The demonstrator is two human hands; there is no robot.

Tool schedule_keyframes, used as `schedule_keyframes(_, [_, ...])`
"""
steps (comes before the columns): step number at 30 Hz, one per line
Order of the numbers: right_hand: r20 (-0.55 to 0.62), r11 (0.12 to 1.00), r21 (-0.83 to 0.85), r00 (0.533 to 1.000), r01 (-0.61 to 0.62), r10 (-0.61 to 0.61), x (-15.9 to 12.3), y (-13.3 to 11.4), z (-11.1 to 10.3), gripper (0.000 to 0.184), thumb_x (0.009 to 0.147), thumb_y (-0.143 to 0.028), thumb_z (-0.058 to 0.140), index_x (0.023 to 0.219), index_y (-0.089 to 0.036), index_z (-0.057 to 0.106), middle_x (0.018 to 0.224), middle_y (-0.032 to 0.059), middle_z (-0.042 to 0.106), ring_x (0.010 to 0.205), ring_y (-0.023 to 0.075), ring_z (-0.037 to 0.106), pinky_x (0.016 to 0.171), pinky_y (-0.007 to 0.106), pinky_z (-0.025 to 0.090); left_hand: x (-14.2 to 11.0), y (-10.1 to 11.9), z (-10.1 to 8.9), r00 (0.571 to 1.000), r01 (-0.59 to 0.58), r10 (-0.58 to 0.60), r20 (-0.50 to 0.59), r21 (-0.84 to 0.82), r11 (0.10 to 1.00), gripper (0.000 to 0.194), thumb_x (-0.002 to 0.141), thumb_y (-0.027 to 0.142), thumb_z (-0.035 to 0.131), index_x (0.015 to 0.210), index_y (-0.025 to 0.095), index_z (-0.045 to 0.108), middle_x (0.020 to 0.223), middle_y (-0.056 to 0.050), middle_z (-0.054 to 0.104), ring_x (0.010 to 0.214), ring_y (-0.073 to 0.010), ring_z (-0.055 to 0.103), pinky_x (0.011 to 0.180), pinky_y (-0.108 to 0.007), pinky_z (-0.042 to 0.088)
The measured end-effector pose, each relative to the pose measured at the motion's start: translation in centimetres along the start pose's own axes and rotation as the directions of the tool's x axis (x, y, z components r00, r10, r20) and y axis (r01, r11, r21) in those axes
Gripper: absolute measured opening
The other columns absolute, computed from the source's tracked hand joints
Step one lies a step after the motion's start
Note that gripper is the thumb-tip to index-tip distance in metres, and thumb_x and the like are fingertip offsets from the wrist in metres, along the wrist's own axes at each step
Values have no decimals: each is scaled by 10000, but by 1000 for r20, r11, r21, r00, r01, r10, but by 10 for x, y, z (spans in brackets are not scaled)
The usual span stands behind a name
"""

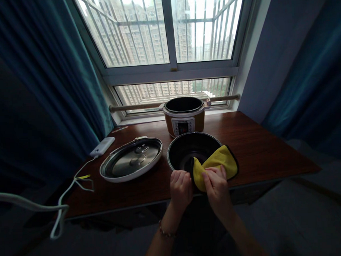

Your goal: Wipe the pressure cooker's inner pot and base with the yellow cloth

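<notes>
A dark round inner pot (193, 139) stands on the table, and my two hands are at its near rim. My left hand (180, 187) is closed over the front left of that rim, with its fingers curled. A yellow cleaning cloth (222, 159) with a black edge drapes over the front right of the rim. My right hand (216, 182) pinches this cloth against the rim. Part of the pot's near wall is hidden by the cloth and my hands.
Behind the pot stands an electric pressure cooker body (184, 118), its top uncovered. Its round lid (132, 159) lies inner side up at the left. Further left, a white power bank (102, 146) with a white cable (66, 191) rests on the brown wooden table (261, 154). A window is behind.
</notes>
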State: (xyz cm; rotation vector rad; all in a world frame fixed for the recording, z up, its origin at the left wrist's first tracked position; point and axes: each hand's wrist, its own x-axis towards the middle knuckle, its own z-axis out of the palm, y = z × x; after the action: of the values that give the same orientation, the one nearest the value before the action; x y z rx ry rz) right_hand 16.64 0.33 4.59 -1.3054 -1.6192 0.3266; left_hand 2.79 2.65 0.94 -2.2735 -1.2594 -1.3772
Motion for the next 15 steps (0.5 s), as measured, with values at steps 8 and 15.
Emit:
schedule_keyframes(8, [-54, 994, 81, 995, -80, 84, 2, -35, 18, 323, 912, -316, 332, 879, -232, 642, 928, 81, 652, 946, 244, 548, 1021, 539, 198, 7, 20, -29, 908, 417, -401, 122, -352, 838, 460, 868, 455, 388, 1200, 141, 441, 1068, -134, 607, 967, -241, 586, 794, -370, 472])
schedule_keyframes(15, [154, 954, 300, 988, -23, -25, 12, -43, -5, 338, 906, -326, 359, 1145, -224, 575, 1161, 73, 598, 1098, 223, 526, 955, 413, 410, 35, -2, -60, 704, 684, -678, 210, -456, 570, 348, 798, 362, 542, 1080, 159, 556, 1081, -89, 638, 961, -230, 608, 807, -343, 491])
